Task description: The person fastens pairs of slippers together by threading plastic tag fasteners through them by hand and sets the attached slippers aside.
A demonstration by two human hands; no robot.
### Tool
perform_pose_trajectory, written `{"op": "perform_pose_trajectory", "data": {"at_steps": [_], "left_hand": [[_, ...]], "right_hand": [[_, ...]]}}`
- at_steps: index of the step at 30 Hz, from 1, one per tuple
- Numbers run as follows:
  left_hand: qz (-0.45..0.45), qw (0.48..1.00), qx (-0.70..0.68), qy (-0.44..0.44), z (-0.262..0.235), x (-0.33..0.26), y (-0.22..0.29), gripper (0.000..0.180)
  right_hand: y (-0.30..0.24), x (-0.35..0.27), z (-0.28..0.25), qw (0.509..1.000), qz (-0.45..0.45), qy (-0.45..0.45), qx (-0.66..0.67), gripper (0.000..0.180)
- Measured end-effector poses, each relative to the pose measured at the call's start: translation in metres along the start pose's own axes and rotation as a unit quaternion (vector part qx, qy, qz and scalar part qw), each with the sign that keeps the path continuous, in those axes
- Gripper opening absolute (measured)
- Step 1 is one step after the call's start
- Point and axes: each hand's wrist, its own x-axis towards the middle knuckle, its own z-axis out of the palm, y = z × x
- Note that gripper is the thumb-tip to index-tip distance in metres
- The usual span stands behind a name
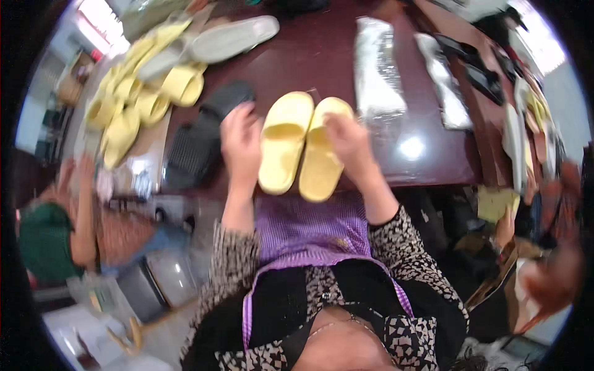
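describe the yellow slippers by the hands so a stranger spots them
Start at the dark-red table, middle of its near edge. The yellow slippers are by the left hand and right hand. Unlike the yellow pile at left, they form one neat pair.

No legible txt, brands, labels, nos. or signs in head cam view; too blurry.
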Motion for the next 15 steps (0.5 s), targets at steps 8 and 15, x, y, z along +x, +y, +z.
{"op": "perform_pose_trajectory", "data": {"at_steps": [8,15], "left_hand": [[0.009,0.908,0.396,0.136,-0.145,-0.052,-0.075,0.043],[-0.271,0.945,0.1,0.154,-0.166,-0.058,-0.097,0.052]], "right_hand": [[0.0,-0.026,0.026,0.983,0.073,-0.112,-0.126,0.047],[0.007,-0.003,0.052,0.959,0.138,-0.16,-0.189,0.039]]}}
